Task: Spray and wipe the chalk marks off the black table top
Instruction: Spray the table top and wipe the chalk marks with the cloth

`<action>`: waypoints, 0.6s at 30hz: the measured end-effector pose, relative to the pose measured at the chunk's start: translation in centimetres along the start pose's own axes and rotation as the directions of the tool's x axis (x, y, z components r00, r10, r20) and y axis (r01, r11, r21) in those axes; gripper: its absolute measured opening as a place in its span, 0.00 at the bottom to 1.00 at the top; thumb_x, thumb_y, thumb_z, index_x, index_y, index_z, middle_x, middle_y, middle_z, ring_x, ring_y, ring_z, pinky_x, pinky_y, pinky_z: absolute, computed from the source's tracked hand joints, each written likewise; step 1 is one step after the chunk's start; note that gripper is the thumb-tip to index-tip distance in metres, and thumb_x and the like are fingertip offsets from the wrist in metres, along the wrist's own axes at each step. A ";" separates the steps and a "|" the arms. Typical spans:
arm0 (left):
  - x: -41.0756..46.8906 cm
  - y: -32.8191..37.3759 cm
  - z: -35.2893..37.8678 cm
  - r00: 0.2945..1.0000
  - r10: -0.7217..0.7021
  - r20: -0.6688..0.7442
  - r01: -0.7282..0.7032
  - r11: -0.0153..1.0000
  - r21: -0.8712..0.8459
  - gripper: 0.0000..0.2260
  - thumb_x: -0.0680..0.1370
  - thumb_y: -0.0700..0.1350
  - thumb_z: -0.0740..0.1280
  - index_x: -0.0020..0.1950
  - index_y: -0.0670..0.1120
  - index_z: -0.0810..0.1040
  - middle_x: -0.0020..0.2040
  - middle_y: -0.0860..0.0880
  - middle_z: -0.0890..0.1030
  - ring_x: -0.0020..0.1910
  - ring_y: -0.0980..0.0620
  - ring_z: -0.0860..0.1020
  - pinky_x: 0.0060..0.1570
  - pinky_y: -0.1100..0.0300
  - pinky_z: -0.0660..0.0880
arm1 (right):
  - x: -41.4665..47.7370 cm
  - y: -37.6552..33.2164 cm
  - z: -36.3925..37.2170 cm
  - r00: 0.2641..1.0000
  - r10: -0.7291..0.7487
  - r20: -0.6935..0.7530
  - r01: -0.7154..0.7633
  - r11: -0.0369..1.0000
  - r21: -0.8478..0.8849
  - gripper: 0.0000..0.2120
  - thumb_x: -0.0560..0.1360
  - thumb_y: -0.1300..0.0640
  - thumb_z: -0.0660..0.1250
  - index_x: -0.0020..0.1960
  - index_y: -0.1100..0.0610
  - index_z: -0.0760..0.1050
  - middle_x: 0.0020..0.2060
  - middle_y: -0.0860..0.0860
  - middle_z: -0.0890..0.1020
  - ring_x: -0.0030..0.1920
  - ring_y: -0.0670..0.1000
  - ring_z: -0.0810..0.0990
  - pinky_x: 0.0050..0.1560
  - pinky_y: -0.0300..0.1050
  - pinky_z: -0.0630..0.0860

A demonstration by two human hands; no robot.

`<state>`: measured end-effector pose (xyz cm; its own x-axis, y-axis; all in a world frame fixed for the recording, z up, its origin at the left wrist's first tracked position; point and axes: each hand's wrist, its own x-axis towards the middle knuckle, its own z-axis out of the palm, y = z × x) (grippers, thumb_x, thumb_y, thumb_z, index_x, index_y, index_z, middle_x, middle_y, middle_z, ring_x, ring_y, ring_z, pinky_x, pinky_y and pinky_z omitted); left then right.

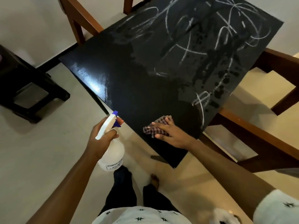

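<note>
left grip [103,136]: we see it curled round bottle [111,157], lower centre
right grip [169,132]: flat, pressing cloth [150,129] on counter [129,86]
chalk [187,51]: we see marks upper right

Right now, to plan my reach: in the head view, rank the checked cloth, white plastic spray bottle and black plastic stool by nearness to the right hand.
1. Checked cloth, under the right hand.
2. White plastic spray bottle, in the left hand.
3. Black plastic stool, far left.

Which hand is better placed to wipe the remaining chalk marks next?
Right. The right hand presses the checked cloth flat on the black table top, near the chalk marks; the left hand grips the white spray bottle.
</note>
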<state>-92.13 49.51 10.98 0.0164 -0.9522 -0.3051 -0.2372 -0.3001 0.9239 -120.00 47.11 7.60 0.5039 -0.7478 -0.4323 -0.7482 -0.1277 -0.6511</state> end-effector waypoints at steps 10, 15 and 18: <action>-5.6 0.3 4.2 0.994 -0.055 -0.097 0.041 0.989 -0.139 0.16 0.68 0.42 0.62 0.52 0.56 0.77 0.51 0.48 0.81 0.54 0.43 0.79 0.47 0.49 0.81 | -11.5 1.8 5.5 0.958 -0.066 0.279 0.038 0.994 0.105 0.29 0.75 0.30 0.54 0.66 0.47 0.73 0.65 0.47 0.74 0.70 0.47 0.64 0.73 0.54 0.59; -4.5 2.6 2.0 0.988 -0.044 -0.148 0.024 0.991 -0.134 0.17 0.67 0.40 0.61 0.50 0.55 0.79 0.51 0.45 0.82 0.55 0.41 0.79 0.49 0.44 0.80 | -12.7 0.9 1.8 0.955 0.168 0.243 -0.296 0.548 0.782 0.43 0.54 0.26 0.72 0.61 0.49 0.76 0.54 0.49 0.83 0.56 0.51 0.81 0.61 0.53 0.75; -1.8 4.9 -0.1 0.985 -0.045 -0.169 0.022 0.991 -0.135 0.16 0.67 0.38 0.62 0.48 0.53 0.81 0.50 0.47 0.83 0.53 0.44 0.80 0.49 0.44 0.80 | -9.0 -0.5 -1.5 0.976 0.199 0.088 -0.116 0.132 0.984 0.41 0.58 0.36 0.78 0.64 0.56 0.75 0.59 0.58 0.81 0.60 0.59 0.79 0.59 0.60 0.76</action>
<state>-93.24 49.71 16.12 0.1911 -0.9336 -0.3030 -0.1035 -0.3262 0.9396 -124.79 52.92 12.80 0.3807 -0.6979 -0.6066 0.2680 0.7111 -0.6500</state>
